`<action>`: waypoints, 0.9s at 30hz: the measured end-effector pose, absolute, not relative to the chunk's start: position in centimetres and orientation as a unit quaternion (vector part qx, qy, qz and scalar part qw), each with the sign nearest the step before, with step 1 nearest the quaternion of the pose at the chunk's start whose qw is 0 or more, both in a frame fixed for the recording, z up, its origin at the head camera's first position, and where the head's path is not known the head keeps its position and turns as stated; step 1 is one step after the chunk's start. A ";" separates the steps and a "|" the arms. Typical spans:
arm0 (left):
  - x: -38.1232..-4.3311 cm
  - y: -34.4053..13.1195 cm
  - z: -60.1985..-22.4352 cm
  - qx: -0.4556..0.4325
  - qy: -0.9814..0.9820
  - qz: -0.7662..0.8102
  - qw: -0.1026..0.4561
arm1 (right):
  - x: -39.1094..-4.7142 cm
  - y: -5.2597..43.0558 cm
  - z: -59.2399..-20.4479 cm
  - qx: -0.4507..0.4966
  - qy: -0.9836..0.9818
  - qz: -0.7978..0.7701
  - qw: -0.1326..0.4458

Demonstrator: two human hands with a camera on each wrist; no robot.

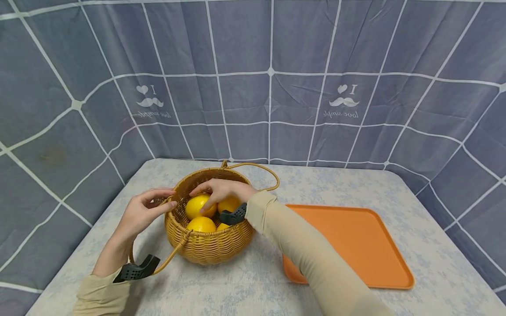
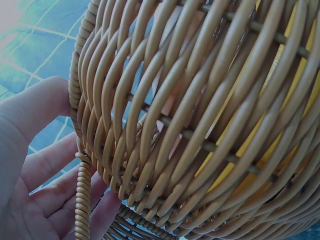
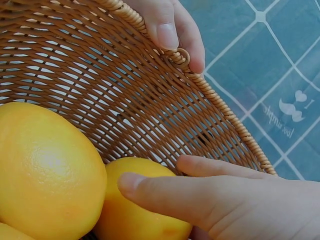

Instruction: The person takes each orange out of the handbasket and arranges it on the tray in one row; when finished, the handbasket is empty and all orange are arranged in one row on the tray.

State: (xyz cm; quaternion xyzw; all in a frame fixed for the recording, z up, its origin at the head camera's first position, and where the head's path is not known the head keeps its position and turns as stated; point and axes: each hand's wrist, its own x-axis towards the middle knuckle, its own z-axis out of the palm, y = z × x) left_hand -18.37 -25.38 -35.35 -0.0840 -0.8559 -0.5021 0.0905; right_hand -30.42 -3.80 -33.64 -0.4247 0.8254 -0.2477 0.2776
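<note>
A wicker basket stands on the table with several yellow citrus fruits in it, one of them a fruit near the front rim. My left hand holds the basket's left rim, thumb on the inner side and fingers outside, as the right wrist view shows. Inside the basket, my right hand grips a yellow citrus fruit lying beside the left wall. Its thumb lies on top of the fruit, and a finger reaches past the far side. The other right fingers are mostly hidden.
An orange tray lies to the right of the basket, partly under my right forearm. One basket handle sticks out at the back right; the other handle hangs at the front left, near my left wrist. A tiled-pattern curtain encloses the table.
</note>
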 end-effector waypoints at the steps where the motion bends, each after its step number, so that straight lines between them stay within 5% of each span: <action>1: -18.4 -25.4 -35.3 -0.085 -0.856 -0.502 0.091 | -30.4 -3.8 -33.6 -0.425 0.826 -0.245 0.277; 11: -18.5 -25.4 -35.5 -0.083 -0.856 -0.502 0.089 | -30.4 -3.8 -33.8 -0.428 0.838 -0.215 0.263; 21: -18.5 -25.3 -35.4 -0.087 -0.852 -0.509 0.092 | -30.2 -3.5 -33.9 -0.378 0.827 -0.268 0.318; 27: -18.6 -25.3 -35.6 -0.093 -0.847 -0.513 0.099 | -30.1 -3.5 -34.0 -0.393 0.836 -0.248 0.291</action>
